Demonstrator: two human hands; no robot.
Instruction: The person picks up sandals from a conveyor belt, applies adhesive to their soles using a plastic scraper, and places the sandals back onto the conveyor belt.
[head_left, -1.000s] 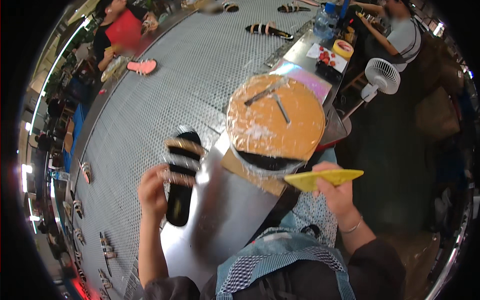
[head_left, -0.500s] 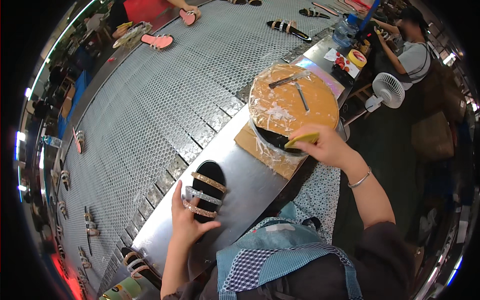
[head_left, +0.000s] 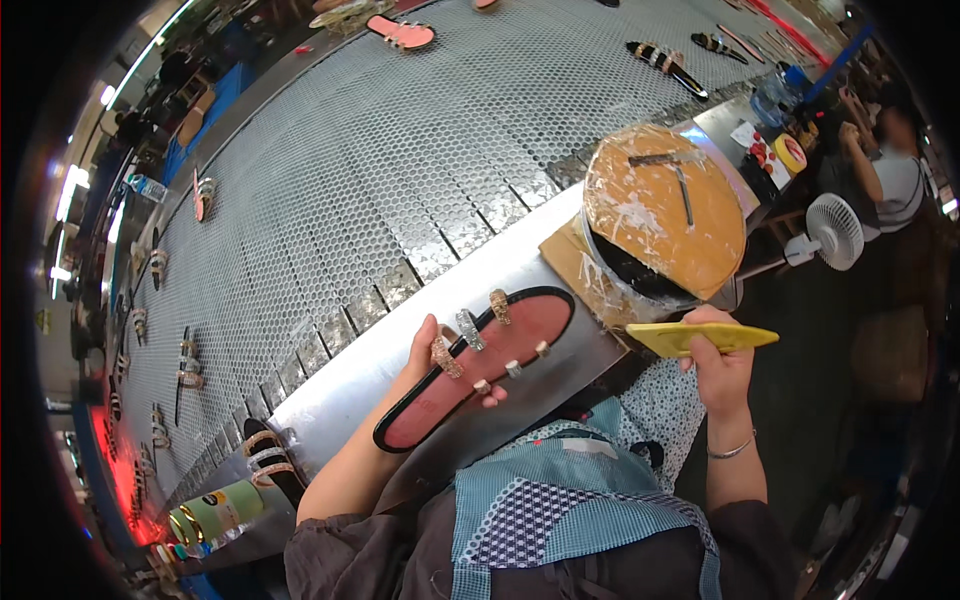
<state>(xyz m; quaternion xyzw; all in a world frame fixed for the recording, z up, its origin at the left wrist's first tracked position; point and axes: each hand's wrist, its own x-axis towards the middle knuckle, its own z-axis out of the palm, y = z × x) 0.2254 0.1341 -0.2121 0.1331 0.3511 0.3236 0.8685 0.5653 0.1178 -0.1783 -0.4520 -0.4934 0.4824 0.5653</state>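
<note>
My left hand [head_left: 418,362] grips a strappy slide sandal [head_left: 488,362] turned sole up. Its pinkish underside is rimmed in black, and the ends of glittery gold and silver straps stick out along both edges. In my right hand [head_left: 716,372] is a flat yellow scraper [head_left: 652,340], pinched between thumb and fingers, to the right of the sandal and apart from it. Just beyond the scraper stands a round pot [head_left: 628,268], wrapped in plastic. An orange-brown cover [head_left: 650,215] partly closes it, leaving a dark opening on the near side. Two brush-like tools lie on the cover.
A honeycomb-patterned conveyor [head_left: 380,180] carries several sandals beyond the metal ledge [head_left: 340,385]. Another strappy sandal [head_left: 268,455] rests at the lower left by a green cylinder [head_left: 222,512]. To the right are a white fan [head_left: 832,232], yellow tape [head_left: 790,155], a water jug [head_left: 775,98] and a seated person.
The sandal has been lifted off the ledge and flipped from straps up to sole up. My right hand has drawn the yellow scraper away from the pot's opening. The view has shifted.
</note>
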